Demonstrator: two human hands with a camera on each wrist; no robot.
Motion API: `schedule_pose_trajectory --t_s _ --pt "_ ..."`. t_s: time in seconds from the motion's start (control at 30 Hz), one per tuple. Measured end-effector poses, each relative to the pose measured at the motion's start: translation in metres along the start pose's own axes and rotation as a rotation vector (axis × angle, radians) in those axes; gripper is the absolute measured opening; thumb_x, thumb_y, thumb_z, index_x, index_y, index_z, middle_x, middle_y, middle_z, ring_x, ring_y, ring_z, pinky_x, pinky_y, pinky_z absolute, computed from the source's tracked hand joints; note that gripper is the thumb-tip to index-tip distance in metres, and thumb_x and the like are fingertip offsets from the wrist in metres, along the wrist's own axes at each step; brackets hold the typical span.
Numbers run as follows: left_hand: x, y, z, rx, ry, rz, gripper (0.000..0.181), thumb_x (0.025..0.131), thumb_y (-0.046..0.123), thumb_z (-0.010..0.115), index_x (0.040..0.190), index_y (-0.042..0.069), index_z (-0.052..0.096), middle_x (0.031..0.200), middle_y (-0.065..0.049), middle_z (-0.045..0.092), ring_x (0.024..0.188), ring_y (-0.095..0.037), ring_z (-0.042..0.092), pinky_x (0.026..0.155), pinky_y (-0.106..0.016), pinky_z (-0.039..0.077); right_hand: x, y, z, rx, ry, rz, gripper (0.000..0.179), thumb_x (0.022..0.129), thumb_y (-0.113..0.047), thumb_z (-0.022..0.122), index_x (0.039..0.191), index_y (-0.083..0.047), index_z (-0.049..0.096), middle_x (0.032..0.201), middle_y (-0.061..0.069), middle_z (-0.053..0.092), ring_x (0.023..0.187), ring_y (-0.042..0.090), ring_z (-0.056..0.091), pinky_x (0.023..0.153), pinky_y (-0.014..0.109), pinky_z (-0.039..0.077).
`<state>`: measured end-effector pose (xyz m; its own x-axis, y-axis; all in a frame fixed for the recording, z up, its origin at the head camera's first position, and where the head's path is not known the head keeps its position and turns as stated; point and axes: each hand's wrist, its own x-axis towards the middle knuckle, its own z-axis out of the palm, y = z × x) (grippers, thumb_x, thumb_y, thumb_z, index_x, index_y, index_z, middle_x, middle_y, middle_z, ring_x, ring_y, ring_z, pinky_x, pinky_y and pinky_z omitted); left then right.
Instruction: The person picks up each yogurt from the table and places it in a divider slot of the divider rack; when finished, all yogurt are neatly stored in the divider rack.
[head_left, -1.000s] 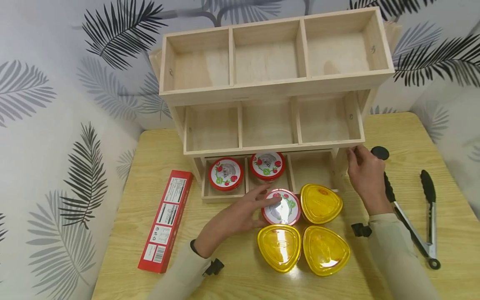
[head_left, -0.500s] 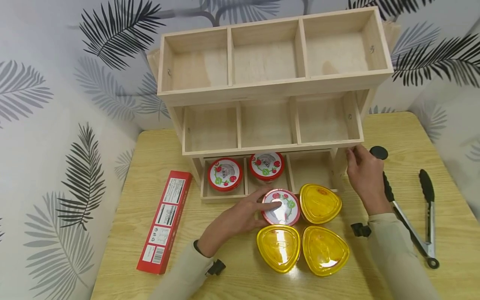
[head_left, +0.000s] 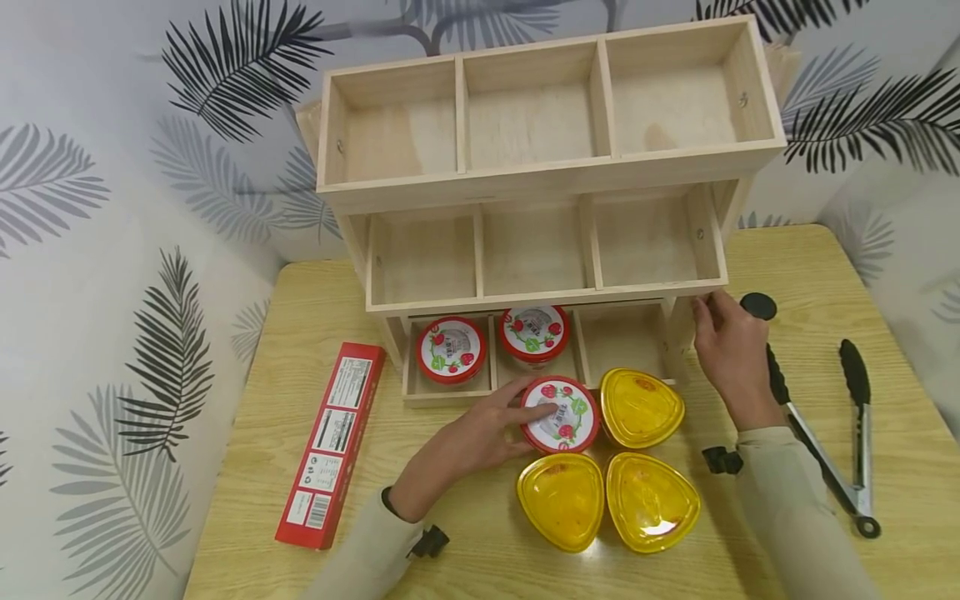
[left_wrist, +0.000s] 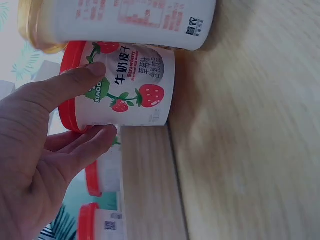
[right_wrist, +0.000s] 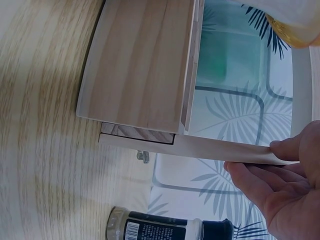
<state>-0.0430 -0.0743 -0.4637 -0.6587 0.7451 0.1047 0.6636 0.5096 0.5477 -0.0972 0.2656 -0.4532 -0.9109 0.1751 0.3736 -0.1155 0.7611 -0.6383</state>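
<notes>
My left hand (head_left: 480,429) grips a round strawberry milk cup (left_wrist: 135,90) with a red-rimmed lid, thumb on one side and fingers on the other. The cup stands in front of the wooden rack's bottom drawer (head_left: 450,400). Two similar cups, a left one (head_left: 452,350) and a middle one (head_left: 534,332), sit in that drawer. My right hand (head_left: 735,350) pinches the right side upright (right_wrist: 220,150) of the wooden rack between thumb and fingers. Beside the gripped cup are yellow-lidded tubs: a back one (head_left: 642,408), a front left one (head_left: 561,502) and a front right one (head_left: 652,502).
The rack's top tier (head_left: 547,171) and pulled-out middle drawer (head_left: 540,296) overhang the bottom drawer. Tongs (head_left: 862,458) and a black-capped bottle (head_left: 759,306) are on the right. A long red box (head_left: 330,450) lies at the left on the wooden table (head_left: 255,400).
My left fingers have come round the cup. The glare has left its lid, and the front left yellow-lidded tub has shifted slightly toward me. My right hand keeps its place.
</notes>
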Motion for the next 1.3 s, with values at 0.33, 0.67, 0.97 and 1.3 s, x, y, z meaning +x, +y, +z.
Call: schedule_pose_trajectory --t_s 0.33,0.67,0.97,1.3 --pt "-0.006 0.011 -0.019 -0.001 0.035 -0.014 0.058 0.082 0.014 0.083 0.137 0.018 0.064 0.153 -0.016 0.040 0.135 -0.032 0.047 0.103 -0.033 0.050 0.000 0.000 0.000 0.011 0.007 -0.004 0.029 0.104 -0.012 0.053 0.121 0.009 0.063 0.106 0.033 0.068 0.091 0.048 0.069 0.068 0.060 0.057" --pt "0.005 0.010 -0.021 -0.040 0.288 0.101 0.058 0.078 0.011 0.086 0.133 0.010 0.066 0.151 -0.020 0.043 0.133 -0.034 0.050 0.100 -0.029 0.051 0.000 0.001 0.000 0.029 -0.004 0.015 0.031 0.104 -0.014 0.053 0.125 0.007 0.062 0.110 0.032 0.068 0.095 0.048 0.069 0.072 0.059 0.057" --pt "0.031 0.013 -0.010 -0.066 0.513 0.124 0.057 0.078 0.008 0.087 0.131 0.006 0.066 0.148 -0.026 0.044 0.125 -0.034 0.056 0.098 -0.031 0.053 0.001 -0.001 -0.001 0.032 -0.005 0.009 0.031 0.104 -0.012 0.052 0.126 0.007 0.062 0.111 0.033 0.067 0.097 0.048 0.068 0.073 0.058 0.057" --pt "0.061 0.019 0.000 -0.114 0.529 0.131 0.056 0.078 0.005 0.085 0.130 0.003 0.066 0.145 -0.027 0.044 0.122 -0.035 0.057 0.098 -0.021 0.050 0.001 0.000 0.000 0.023 -0.011 0.019 0.031 0.104 -0.013 0.053 0.127 0.006 0.062 0.110 0.032 0.068 0.094 0.047 0.069 0.072 0.058 0.058"
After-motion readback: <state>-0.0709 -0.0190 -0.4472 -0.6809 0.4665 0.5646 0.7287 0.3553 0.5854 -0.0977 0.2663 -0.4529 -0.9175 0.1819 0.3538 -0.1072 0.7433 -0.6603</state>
